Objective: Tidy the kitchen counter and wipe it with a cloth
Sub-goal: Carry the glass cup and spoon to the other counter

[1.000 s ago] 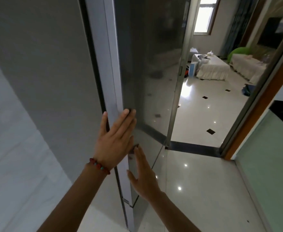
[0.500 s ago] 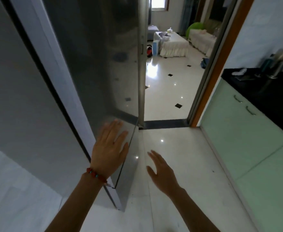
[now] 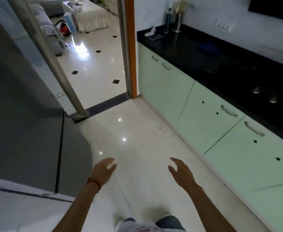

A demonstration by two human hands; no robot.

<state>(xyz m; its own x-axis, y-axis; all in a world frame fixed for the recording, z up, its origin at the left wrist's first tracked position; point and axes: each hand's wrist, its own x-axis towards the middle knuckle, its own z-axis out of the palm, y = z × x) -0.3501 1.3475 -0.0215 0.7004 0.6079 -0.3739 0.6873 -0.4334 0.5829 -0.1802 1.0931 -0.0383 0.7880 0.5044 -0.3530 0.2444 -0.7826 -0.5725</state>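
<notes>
A black kitchen counter (image 3: 196, 52) runs along the right wall above pale green cabinets (image 3: 169, 91). On it lies a dark blue cloth (image 3: 207, 47), with a small white object and a flat item (image 3: 154, 35) near its far end. My left hand (image 3: 104, 169) and my right hand (image 3: 181, 171) hang over the floor in front of me, fingers relaxed, holding nothing. Both are well short of the counter.
A grey fridge (image 3: 28, 131) stands at my left. A dark bottle (image 3: 168, 19) and a steel utensil holder (image 3: 178, 19) stand at the counter's far end. Stove knobs (image 3: 264, 94) show nearer on the counter. An open doorway (image 3: 94, 64) leads to another room.
Both hands have come off the grey door at my left and dropped lower. My view has swung right, so the counter and cabinets now fill the right side.
</notes>
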